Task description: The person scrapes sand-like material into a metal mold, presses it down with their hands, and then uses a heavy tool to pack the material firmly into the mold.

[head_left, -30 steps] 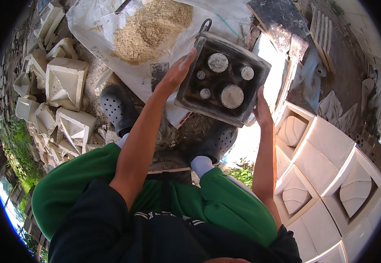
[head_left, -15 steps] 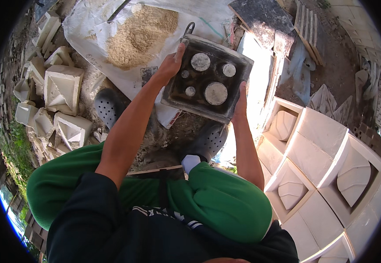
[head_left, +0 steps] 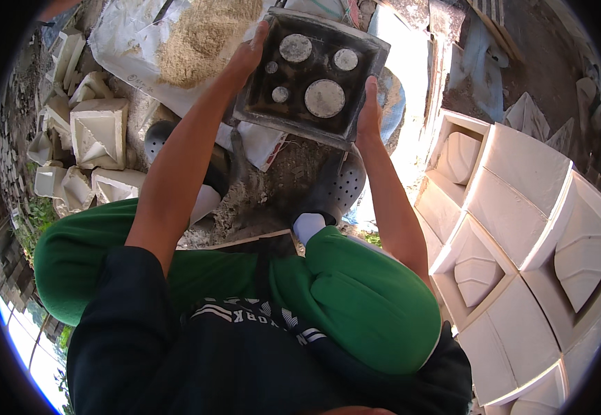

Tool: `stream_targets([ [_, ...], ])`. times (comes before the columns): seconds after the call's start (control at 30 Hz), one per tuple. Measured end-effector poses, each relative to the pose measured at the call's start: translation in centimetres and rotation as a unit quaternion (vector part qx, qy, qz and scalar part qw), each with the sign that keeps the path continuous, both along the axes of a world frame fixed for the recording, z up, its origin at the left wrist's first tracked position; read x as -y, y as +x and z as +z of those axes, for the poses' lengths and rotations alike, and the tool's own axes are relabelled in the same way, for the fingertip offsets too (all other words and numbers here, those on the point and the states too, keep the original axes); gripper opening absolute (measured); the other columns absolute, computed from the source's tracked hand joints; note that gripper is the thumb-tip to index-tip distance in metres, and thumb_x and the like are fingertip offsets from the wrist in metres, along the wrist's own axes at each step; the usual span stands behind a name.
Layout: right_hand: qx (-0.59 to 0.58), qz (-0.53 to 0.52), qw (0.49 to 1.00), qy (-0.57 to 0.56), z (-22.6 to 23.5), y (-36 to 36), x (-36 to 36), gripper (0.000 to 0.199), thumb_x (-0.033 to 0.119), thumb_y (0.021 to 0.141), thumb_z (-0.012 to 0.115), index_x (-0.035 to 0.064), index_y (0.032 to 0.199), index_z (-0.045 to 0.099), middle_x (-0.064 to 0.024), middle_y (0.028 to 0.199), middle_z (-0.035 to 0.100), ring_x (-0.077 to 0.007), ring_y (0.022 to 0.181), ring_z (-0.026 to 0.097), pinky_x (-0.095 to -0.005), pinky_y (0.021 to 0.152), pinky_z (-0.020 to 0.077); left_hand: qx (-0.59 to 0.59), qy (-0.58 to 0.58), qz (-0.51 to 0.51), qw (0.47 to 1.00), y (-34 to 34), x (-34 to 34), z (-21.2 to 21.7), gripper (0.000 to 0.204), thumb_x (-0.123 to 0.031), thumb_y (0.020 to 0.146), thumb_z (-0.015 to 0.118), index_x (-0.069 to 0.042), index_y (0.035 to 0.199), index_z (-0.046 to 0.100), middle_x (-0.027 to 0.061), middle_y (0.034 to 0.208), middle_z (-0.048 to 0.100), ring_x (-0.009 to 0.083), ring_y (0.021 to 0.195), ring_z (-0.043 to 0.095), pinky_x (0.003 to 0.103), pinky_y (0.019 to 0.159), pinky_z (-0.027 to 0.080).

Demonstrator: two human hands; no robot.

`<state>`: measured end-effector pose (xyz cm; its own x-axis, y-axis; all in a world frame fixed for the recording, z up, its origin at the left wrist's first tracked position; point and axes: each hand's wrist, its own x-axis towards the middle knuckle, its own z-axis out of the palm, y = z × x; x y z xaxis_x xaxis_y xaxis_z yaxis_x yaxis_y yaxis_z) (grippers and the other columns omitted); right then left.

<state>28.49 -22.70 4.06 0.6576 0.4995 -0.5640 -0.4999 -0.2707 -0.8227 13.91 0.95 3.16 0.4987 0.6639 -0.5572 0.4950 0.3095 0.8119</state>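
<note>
Between my two hands I hold up a dark square mold (head_left: 293,79), shaped like a shallow tray with a raised rim. Several pale round discs of different sizes stand out on its inner face; the largest disc (head_left: 325,98) lies toward its lower right. My left hand (head_left: 251,52) grips the mold's left edge, thumb along the rim. On the opposite edge, my right hand (head_left: 369,114) is closed with its thumb up the side. The fingers of both hands are mostly hidden behind the mold. It is tilted, with its inner face toward me.
A white sheet (head_left: 124,45) bearing a heap of tan powder (head_left: 197,52) lies ahead. Broken pale cast blocks (head_left: 98,131) are piled at left. Finished-looking cream cast panels (head_left: 508,180) stand stacked at right. My dark clogs (head_left: 345,183) rest on the dirt below the mold.
The mold, still in both hands, has moved up and slightly left in view, farther from my knees. My view has also shifted a little.
</note>
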Motion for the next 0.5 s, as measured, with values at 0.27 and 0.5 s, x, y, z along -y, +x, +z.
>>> stream_targets([
  [0.27, -0.017, 0.191, 0.964, -0.184, 3.5, 1.2, 0.5, 0.101, 0.081, 0.085, 0.034, 0.0074, 0.153, 0.021, -0.0169, 0.156, 0.026, -0.0308, 0.143, 0.026, -0.0482, 0.111, 0.0299, -0.106, 0.159, -0.103, 0.976, -1.2, -1.7, 0.1, 0.080, -0.066, 0.094, 0.035, 0.005, 0.119, 0.062, 0.0263, 0.116, 0.064, 0.0391, 0.116, 0.058, 0.042, 0.099, 0.042],
  [0.5, 0.131, 0.264, 0.925, -0.239, -0.5, -0.5, 4.2, 0.106, 0.083, 0.081, 0.038, -0.0019, 0.146, 0.035, -0.0247, 0.146, 0.040, -0.0338, 0.137, 0.037, -0.0442, 0.105, 0.0377, -0.189, 0.243, -0.250, 0.918, -4.8, -1.5, 2.4, 0.065, -0.055, 0.096, 0.045, 0.003, 0.121, 0.061, 0.0237, 0.103, 0.067, 0.0331, 0.097, 0.065, 0.042, 0.083, 0.051],
])
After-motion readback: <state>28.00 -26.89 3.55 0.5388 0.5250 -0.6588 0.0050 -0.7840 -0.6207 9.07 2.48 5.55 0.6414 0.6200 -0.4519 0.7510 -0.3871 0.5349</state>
